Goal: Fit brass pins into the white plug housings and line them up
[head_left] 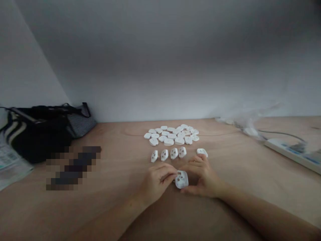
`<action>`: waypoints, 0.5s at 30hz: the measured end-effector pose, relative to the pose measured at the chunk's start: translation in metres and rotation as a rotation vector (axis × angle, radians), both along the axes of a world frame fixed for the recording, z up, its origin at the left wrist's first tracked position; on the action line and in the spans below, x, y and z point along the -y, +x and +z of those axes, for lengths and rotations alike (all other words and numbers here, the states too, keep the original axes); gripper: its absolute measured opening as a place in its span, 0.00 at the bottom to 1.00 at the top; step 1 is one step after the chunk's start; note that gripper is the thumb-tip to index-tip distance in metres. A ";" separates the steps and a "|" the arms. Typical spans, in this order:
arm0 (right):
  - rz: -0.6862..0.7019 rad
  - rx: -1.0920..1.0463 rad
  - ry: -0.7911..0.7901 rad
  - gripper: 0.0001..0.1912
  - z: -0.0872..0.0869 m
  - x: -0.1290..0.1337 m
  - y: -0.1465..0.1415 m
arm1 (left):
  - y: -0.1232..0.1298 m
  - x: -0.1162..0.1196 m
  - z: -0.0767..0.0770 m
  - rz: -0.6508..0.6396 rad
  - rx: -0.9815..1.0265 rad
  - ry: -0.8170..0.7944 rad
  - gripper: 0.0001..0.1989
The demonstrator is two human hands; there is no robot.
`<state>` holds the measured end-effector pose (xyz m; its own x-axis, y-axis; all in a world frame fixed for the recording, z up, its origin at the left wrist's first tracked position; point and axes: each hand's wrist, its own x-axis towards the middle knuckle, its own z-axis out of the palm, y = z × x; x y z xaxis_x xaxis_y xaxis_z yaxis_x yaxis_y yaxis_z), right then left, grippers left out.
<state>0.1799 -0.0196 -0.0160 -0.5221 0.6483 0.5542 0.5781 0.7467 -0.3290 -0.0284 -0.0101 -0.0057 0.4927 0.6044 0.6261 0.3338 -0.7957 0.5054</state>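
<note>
While we pinch a white three-holed plastic socket piece (182,179) between the closed fingertips of our left hand (155,183) and right hand (202,178), four matching pieces (164,155) stand in a row beyond.

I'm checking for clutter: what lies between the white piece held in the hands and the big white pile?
In the head view, a row of four loose white pieces lies on the wooden table between the held piece and the pile.

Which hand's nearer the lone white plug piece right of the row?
Right. The right hand sits just below the plug piece, at its edge; the left hand is farther left, on the held piece.
</note>
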 end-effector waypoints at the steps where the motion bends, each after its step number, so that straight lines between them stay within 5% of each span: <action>1: -0.005 0.001 0.004 0.24 0.000 0.000 0.000 | 0.000 0.000 0.000 -0.013 -0.011 0.020 0.03; 15: -0.022 0.000 0.045 0.25 -0.001 0.001 -0.002 | 0.001 0.002 0.002 -0.067 -0.070 0.161 0.06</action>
